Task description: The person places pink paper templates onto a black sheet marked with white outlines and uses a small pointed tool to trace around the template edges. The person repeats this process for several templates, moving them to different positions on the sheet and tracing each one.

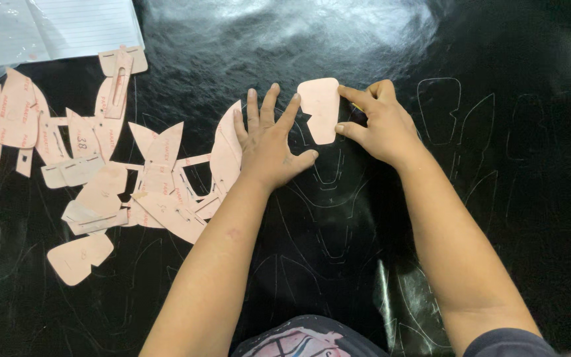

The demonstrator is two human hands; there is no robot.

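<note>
Two hands meet at a pink card template [320, 109]: left hand [270, 142] spread flat beside it, right hand [375, 122] pinching its edge. More templates [100, 172] lie left on the black surface [510, 218].

Counts on the black sheet

Two hands: left hand [269, 142], right hand [378, 122]. One pink card piece [320, 109] between them; a heap of pink card pieces [100, 165], too overlapped to count; one notebook [47, 30].

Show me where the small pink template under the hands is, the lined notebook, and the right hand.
small pink template [320, 106], head view, on the middle of its flat face.
lined notebook [80, 26], head view, on its open ruled page.
right hand [379, 125], head view, on the back of the hand.
</note>
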